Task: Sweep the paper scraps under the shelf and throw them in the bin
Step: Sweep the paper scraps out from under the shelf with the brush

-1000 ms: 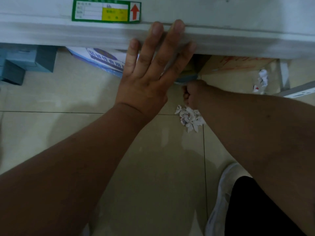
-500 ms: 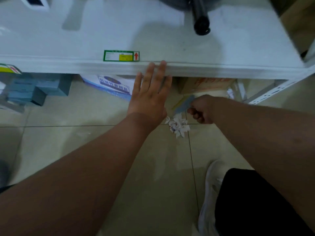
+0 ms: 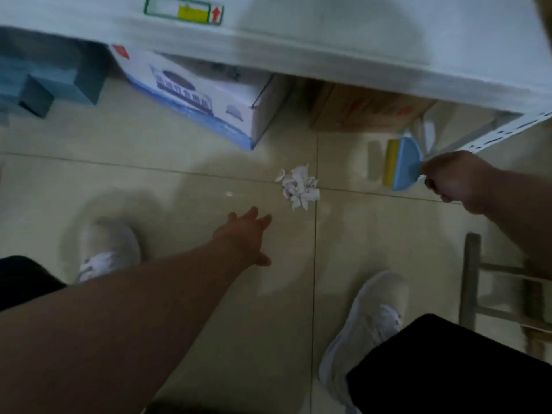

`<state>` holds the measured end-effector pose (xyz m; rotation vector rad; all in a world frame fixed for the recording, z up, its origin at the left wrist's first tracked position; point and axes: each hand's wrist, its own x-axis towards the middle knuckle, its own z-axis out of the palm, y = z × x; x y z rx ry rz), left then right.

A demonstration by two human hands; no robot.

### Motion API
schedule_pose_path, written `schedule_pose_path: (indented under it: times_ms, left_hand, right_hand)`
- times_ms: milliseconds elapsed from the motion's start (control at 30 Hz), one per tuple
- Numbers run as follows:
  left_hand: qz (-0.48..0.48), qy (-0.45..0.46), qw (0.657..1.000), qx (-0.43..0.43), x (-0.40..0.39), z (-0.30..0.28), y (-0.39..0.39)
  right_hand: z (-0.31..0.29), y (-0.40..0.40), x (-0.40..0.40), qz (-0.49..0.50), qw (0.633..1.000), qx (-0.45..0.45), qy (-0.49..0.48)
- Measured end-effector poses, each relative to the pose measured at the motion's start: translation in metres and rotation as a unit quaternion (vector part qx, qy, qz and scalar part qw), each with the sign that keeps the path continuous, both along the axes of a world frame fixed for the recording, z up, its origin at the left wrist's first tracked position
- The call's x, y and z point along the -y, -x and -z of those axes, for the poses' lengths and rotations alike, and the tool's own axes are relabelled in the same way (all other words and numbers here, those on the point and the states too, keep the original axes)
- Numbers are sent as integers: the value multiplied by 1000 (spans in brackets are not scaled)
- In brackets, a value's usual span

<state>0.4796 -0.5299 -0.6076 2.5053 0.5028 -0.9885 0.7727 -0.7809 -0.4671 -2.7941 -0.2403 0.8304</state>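
Right hand (image 3: pixel 460 180), frame right, clamped on blue brush (image 3: pixel 406 162); left hand (image 3: pixel 248 234) centre, fingers spread, empty. Risk: hard stroke scatters paper scraps (image 3: pixel 298 186) back under shelf (image 3: pixel 328 55).

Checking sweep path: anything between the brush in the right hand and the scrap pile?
Nothing. In the head view, only bare floor tile separates the blue brush, gripped by the right hand, from the paper scraps.

Head camera looks steeply down at floor (image 3: pixel 179 294) below shelf (image 3: pixel 358 40)
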Motion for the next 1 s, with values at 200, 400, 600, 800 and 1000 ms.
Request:
schedule_pose_path:
  times_ms: [200,400,600,800,1000]
  left_hand:
    - [-11,-26,997,-67,-9,41,-6]
    - [48,-18,993,-106,-37,60,-2]
    - [43,7,995,-93,-42,60,-1]
    - [60,-23,994,-91,-43,59,0]
    - [204,-108,973,21,-46,46,-48]
  right_hand:
    - [72,-15,8,-225,957,186,12]
    - [105,-17,-37,-379,890,238,91]
    - [124,-12,-47,-317,909,221,154]
    - [123,-53,-33,-236,930,227,168]
    - [108,-85,-34,-112,973,192,67]
